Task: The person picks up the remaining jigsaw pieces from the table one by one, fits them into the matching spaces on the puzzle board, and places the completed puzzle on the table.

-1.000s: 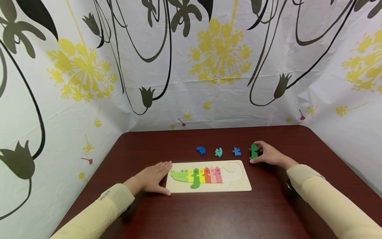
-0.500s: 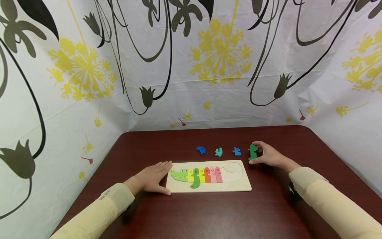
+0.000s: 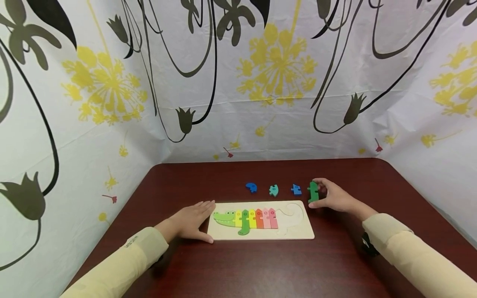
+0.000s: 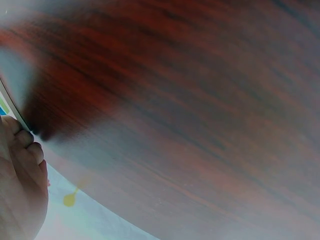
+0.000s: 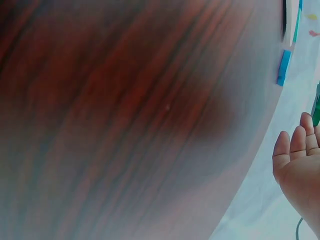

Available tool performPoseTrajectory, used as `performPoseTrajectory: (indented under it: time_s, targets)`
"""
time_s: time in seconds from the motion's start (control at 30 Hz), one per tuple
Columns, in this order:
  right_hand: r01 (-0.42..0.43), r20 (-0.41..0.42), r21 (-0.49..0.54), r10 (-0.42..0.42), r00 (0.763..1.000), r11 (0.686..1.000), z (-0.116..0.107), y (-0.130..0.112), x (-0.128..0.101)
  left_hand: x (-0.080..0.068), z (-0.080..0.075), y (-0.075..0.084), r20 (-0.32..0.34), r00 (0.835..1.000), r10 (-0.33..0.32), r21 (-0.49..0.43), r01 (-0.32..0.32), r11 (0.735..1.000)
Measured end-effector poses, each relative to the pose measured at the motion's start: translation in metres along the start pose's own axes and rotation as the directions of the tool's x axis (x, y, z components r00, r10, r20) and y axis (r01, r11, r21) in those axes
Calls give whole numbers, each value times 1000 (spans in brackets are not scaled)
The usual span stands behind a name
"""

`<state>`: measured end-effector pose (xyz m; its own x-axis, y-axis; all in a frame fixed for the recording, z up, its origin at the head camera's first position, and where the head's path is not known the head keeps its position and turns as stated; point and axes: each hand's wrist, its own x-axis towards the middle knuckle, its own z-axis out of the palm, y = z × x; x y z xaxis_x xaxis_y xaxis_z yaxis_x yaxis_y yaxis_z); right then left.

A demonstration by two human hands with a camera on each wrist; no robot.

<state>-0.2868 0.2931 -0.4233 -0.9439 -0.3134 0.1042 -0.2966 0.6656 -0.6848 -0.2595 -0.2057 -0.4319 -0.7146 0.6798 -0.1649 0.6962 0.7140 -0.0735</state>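
A pale wooden puzzle board (image 3: 299,234) lies on the table with a crocodile picture (image 3: 225,218) partly filled by coloured number pieces, green head at left, pink at right. Outlined recesses show at its right end. My left hand (image 3: 190,221) rests with straight fingers at the board's left edge, thumb by the near corner. Beyond the board's far right corner, my right hand (image 3: 335,198) pinches a green puzzle piece (image 3: 313,192) between thumb and fingers. Only a sliver of that green piece (image 5: 317,107) shows in the right wrist view. The left wrist view catches curled-looking fingertips (image 4: 25,140) at its edge.
Behind the board lie a blue curved piece (image 3: 251,187), a teal piece (image 3: 273,190) and a blue piece (image 3: 296,190) in a row. The dark red-brown table (image 3: 238,269) ends at a patterned white cloth (image 3: 231,95) behind and at the sides.
My right hand has shifted slightly left and nearer to me with the green puzzle piece. The left hand keeps its place at the board. The head view has moved a little.
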Motion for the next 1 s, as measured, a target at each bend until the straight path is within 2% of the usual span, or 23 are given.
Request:
performPoseTrajectory:
  time_s: [0.37, 1.0]
  targets:
    - [46, 17, -14, -46, 999, 999, 8, -9, -3, 1, -1, 0, 7, 1000, 2, 2, -2, 1000]
    - [75, 58, 52, -78, 995, 996, 23, -30, -9, 1, -3, 2, 13, 1000, -3, -8, 3, 1000]
